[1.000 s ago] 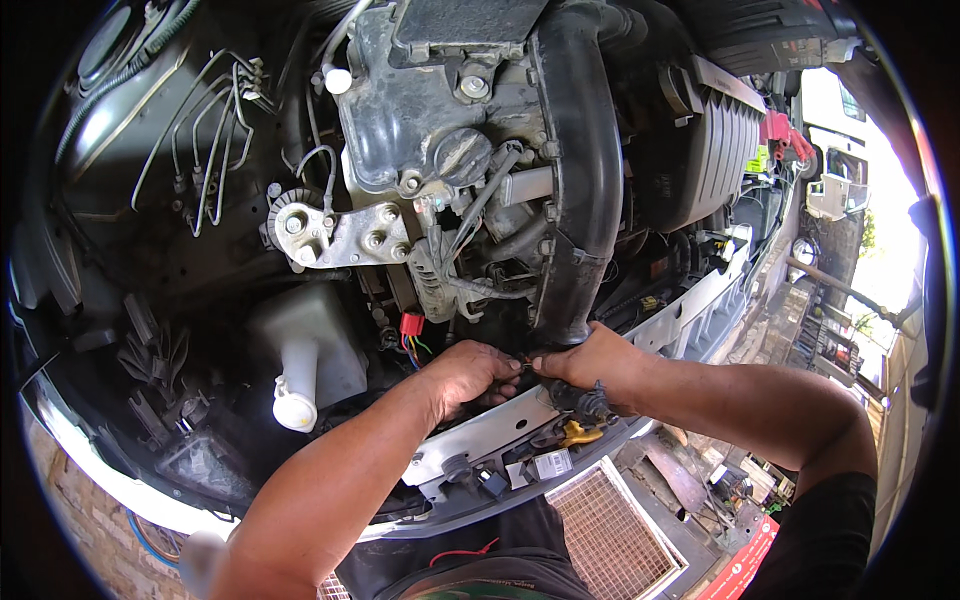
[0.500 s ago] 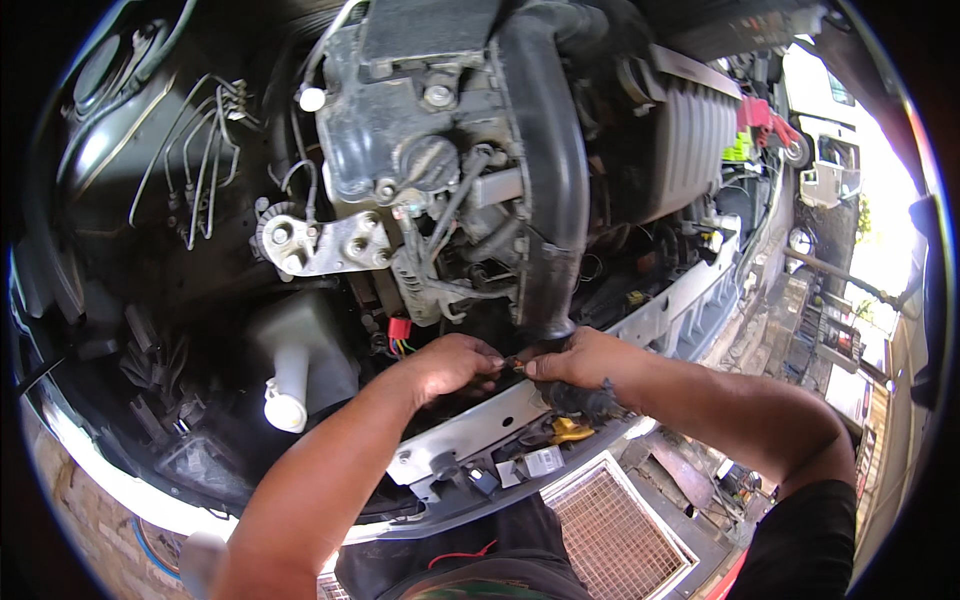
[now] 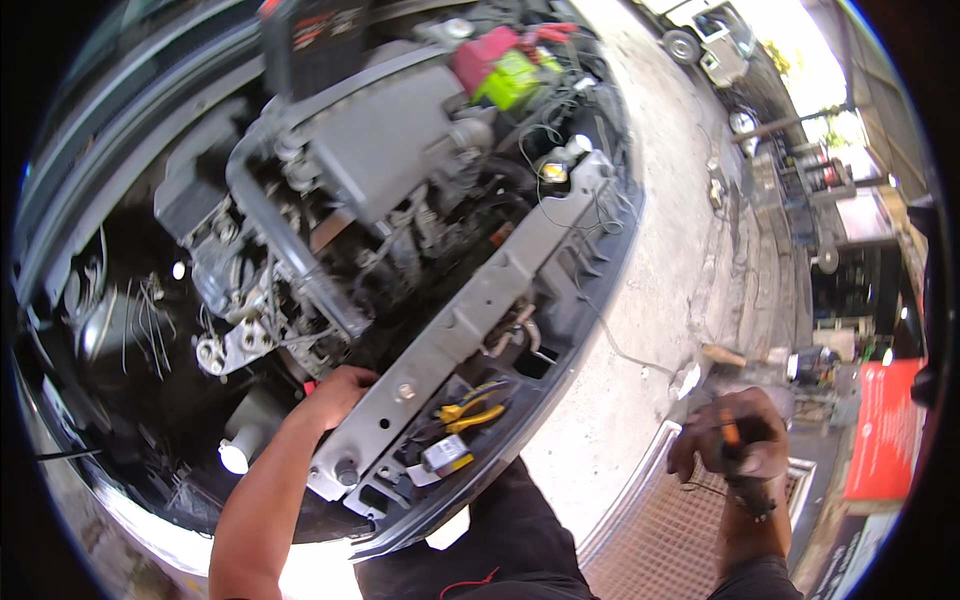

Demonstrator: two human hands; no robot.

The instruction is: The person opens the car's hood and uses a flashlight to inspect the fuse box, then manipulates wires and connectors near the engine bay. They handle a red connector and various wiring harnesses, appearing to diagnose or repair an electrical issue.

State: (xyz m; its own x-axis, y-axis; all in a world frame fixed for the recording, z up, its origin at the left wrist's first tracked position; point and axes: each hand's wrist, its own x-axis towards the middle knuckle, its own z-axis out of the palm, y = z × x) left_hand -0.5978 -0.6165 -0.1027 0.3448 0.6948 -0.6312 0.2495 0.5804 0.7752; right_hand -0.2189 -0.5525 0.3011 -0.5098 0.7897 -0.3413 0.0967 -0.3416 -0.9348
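My left hand (image 3: pixel 338 397) reaches down behind the grey front crossmember (image 3: pixel 440 345) of an open engine bay. Its fingers curl inward and their tips are hidden, so what they hold cannot be seen. Beside it shows a bit of a red connector (image 3: pixel 310 387). Away to the right, my right hand (image 3: pixel 735 435) is raised above a metal grating. Its fingers are bent around a dark thing with an orange part (image 3: pixel 730 428), too blurred to name. Yellow-handled pliers (image 3: pixel 472 410) lie in the front recess, near a small white-and-yellow box (image 3: pixel 447 456).
A black air duct (image 3: pixel 290 265) and a ribbed grey engine cover (image 3: pixel 385 140) fill the bay. A white-capped reservoir (image 3: pixel 237 452) is left of my forearm. The grating (image 3: pixel 640 520) stands by the bumper. A thin cable (image 3: pixel 625 352) runs over the floor.
My right hand has left the spot beside my left hand and swung far right, out of the engine bay. The view has turned right. My left hand stays behind the crossmember.
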